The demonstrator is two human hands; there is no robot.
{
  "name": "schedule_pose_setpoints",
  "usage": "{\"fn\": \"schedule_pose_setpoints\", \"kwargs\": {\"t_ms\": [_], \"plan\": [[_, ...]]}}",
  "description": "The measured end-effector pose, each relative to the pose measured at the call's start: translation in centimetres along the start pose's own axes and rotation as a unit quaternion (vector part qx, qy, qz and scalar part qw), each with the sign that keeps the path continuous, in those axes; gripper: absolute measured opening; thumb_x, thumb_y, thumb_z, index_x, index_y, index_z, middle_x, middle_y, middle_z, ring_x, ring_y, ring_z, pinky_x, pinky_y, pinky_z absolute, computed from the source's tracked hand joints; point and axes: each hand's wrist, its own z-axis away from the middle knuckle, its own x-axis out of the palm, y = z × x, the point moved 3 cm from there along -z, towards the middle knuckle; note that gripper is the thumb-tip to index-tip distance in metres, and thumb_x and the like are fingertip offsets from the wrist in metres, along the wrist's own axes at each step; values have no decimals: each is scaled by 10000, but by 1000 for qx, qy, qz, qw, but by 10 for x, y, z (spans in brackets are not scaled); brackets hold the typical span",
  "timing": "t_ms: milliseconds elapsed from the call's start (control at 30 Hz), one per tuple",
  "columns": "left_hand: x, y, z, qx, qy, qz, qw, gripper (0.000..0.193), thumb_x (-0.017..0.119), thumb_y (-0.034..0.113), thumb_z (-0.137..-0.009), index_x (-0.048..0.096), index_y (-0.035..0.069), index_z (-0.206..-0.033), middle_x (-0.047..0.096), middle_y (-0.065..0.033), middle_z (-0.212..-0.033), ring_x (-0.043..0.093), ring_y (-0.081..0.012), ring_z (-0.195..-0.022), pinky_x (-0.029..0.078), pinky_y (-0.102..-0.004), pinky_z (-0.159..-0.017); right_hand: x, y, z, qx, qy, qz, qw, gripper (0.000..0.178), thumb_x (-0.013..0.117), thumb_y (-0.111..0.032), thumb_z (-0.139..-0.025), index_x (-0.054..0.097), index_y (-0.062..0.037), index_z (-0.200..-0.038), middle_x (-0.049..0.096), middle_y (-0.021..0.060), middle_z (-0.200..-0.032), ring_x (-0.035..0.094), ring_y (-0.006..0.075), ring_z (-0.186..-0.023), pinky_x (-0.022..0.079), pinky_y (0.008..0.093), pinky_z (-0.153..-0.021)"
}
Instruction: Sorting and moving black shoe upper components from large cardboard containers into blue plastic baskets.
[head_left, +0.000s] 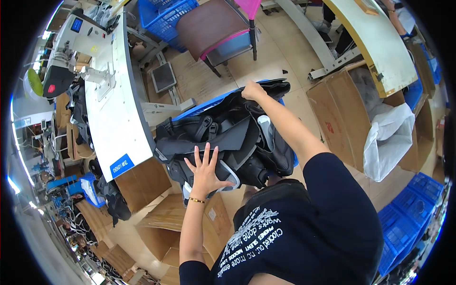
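Note:
A heap of black bag parts (235, 135), with straps, a buckle and pale grey trim, lies in a blue crate (202, 105) in front of me. Most of the crate is hidden under the heap. My left hand (205, 175) is spread over the near left of the pile, fingers apart, palm down by a flat black panel (230, 137) and some grey edging. At the far side, my right hand (253, 91) is closed in a fist on the edge of a long black bag part (273, 88). What its fingers wrap round is partly hidden.
On the left a white table (111, 118) carries a sewing machine (78, 40). A brown-seated chair (213, 28) and a blue basket (166, 19) stand ahead. Cardboard boxes (339, 116) and blue crates (408, 213) are at my right; another open box (164, 232) is at lower left.

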Motion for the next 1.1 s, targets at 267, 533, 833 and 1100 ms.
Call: {"fn": "schedule_pose_setpoints", "kwargs": {"t_ms": [267, 533, 833, 1100], "plan": [[81, -9, -32, -42, -85, 0, 995, 1224, 790, 391, -287, 167, 129, -1307, 33, -138, -1367, -15, -446, -1216, 39, -680, -848, 26, -26, -3, 46, 39, -60, 996, 299, 513, -149, -670, 573, -22, -933, 551, 176, -1006, 522, 311, -959, 428, 367, -789], [89, -16, -67, -97, -83, -94, 987, 1197, 778, 410, -300, 192, 93, -1294, 77, -64, -1367, 41, -392, -1235, 102, -582, -940, 26, -49, -15, -24, -2, 42, 999, 332, 542, -182, -665, 581, -35, -961, 542, 177, -1027, 516, 298, -975, 420, 362, -807], [22, 0, -23, 40, 122, 114, 985, 1000, 693, 505, -450, 292, 58, -1248, 219, -134, -1318, 159, -341, -1221, 102, -533, -959, -59, -46, 0, -141, -1, 95, 985, 363, 556, -250, -677, 581, 49, -881, 590, 184, -877, 571, 306, -836, 451, 369, -746], [28, 18, 69, 45, 311, 265, 912, 583, 657, 150, -606, 422, 16, -1122, 450, -151, -1093, 433, -307, -1020, 352, -378, -860, -76, -50, 128, -380, -21, 14, 925, 328, 549, -204, -760, 547, 37, -982, 602, 119, -836, 567, 170, -773, 431, 269, -702]]}}
